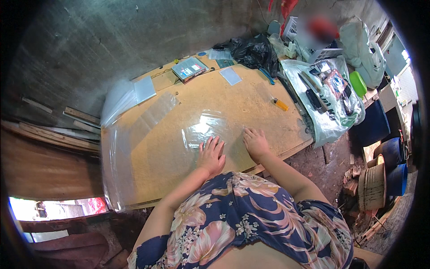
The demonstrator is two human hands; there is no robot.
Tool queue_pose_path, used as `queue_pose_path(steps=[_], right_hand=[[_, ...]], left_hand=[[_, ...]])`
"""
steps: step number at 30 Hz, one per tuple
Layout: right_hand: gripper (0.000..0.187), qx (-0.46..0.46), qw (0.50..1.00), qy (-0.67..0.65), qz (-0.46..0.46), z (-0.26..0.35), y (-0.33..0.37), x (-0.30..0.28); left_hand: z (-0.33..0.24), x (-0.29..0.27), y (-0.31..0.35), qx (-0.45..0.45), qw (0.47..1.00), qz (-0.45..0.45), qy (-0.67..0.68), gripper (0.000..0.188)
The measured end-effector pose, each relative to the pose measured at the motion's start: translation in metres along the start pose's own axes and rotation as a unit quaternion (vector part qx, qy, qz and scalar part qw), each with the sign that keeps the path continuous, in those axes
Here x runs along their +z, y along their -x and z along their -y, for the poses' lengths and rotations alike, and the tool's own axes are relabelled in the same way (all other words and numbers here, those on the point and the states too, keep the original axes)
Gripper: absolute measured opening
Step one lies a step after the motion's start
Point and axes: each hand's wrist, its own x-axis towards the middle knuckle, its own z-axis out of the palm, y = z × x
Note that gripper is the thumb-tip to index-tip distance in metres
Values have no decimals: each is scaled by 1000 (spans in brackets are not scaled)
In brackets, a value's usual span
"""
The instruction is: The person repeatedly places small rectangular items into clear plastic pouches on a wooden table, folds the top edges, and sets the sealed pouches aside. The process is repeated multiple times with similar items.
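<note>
My left hand (pixel 212 155) lies flat with its fingers spread, touching the near edge of a shiny clear plastic sheet (pixel 204 127). To its right, my right hand (pixel 255 144) rests palm down on the wooden tabletop (pixel 251 101), fingers stretched forward and nothing seen in them. The sheet is thin and catches bright reflections. A long strip of clear plastic film (pixel 154 115) runs diagonally across the board's left side. More film (pixel 117 166) drapes over the left edge.
Flat clear bags (pixel 144 89) lie at the back left, near a flat boxed item (pixel 190 69). A black plastic bag (pixel 255 56) sits at the back. An orange lighter (pixel 281 105) lies right, beside a silvery sheet (pixel 322 125) bearing tools. Buckets (pixel 371 184) stand on the floor.
</note>
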Motion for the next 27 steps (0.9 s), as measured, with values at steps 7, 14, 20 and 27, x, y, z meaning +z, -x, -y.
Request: queue_pose_path(steps=[7, 14, 20, 27], right_hand=[[26, 69, 944, -321, -27, -20, 5, 9], [22, -88, 955, -276, -58, -1, 12, -15], [29, -106, 986, -130, 18, 7, 13, -20], [37, -103, 986, -122, 54, 17, 10, -7]], left_hand=[[0, 0, 0, 2, 1000, -6, -1, 58], [0, 0, 1, -18, 1000, 21, -7, 62], [2, 3, 1, 3, 1000, -14, 8, 62], [-1, 7, -11, 0, 1000, -27, -8, 57]])
